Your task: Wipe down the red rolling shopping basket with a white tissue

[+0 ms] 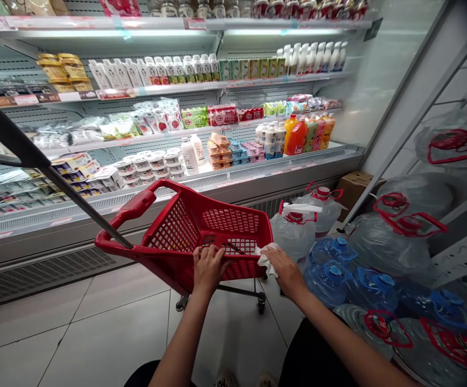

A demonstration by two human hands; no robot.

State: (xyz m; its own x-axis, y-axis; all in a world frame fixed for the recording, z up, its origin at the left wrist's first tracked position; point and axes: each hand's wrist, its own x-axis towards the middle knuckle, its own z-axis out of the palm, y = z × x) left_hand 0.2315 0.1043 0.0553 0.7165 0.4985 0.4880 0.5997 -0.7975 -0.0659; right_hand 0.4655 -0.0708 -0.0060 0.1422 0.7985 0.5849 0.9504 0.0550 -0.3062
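In front of me stands a red plastic shopping basket cart (169, 263) on wheels, its basket open at the top with mesh walls. My left hand (208, 269) has its fingers curled over the near rim, gripping it. At the basket's right corner my right hand (284, 269) is closed on a crumpled white cloth or tissue (266, 257), which presses against the rim. A long dark handle bar (80, 199) rises from the cart toward the upper left.
A refrigerated shelf unit (201, 185) with bottles, cartons and tubs runs behind the cart. Large water jugs (296, 236) with red handles and blue-capped jugs (330, 277) crowd the right side. A cardboard box (356, 185) sits behind them. Pale tiles (108, 322) cover the floor.
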